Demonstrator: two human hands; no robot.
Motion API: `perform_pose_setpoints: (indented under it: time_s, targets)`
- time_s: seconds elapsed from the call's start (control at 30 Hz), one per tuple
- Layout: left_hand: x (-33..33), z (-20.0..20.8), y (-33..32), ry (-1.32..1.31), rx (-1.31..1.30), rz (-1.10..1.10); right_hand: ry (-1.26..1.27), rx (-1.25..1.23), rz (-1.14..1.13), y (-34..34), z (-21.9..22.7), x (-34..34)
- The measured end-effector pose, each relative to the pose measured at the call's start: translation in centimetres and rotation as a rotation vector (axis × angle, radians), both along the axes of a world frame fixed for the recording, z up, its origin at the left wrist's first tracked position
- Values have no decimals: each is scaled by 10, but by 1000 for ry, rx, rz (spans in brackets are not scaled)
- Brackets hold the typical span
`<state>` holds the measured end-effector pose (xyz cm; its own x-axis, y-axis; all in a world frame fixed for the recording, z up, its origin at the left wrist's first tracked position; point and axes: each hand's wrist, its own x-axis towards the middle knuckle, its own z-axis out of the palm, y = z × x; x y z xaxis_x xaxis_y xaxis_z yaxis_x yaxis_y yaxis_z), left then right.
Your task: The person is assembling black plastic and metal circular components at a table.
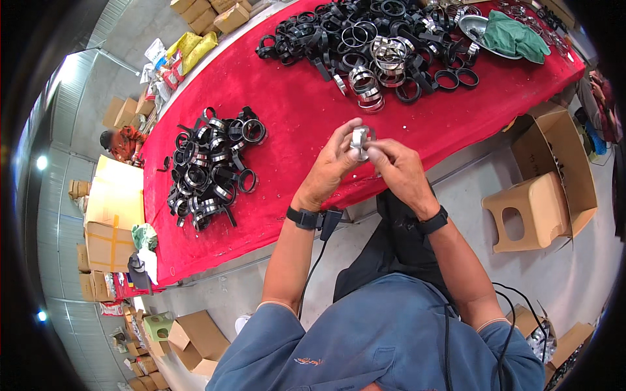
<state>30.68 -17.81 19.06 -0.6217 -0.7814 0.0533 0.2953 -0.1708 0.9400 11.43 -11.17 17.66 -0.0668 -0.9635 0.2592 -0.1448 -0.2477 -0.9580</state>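
Workshop, pale-walled, with cardboard boxes [109,244] stacked along the left side. One long table, covered in red cloth [293,107], stood before you. Items as found:

- One silver ring [358,139], held up between your hands above the table's near edge, in front of the far pile.
- Your left hand [324,168]: thumb and fingers closed on the ring from its left.
- Your right hand [404,173]: fingers bent and bunched at the ring's right side; whether they were clamped on it could not be told.
- One pile of black and silver rings [207,166], on the cloth to your left.
- One larger pile of black and silver bands [365,42], at the table's far side.
- One metal dish [471,27], right of the larger pile, with a green cloth [518,38] lying over it.
- One tan stool [544,202], on your right, beside an open carton [574,163].
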Motion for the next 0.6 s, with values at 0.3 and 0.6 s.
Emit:
perform_pose_setpoints:
  time_s: [0.3, 0.6]
  targets:
    - [-4, -5, 21, -286, -210, 99, -1040, 556, 35, 3, -14, 11]
    - [41, -9, -21, -458, -351, 560, 732, -34, -205, -45, -15, -23]
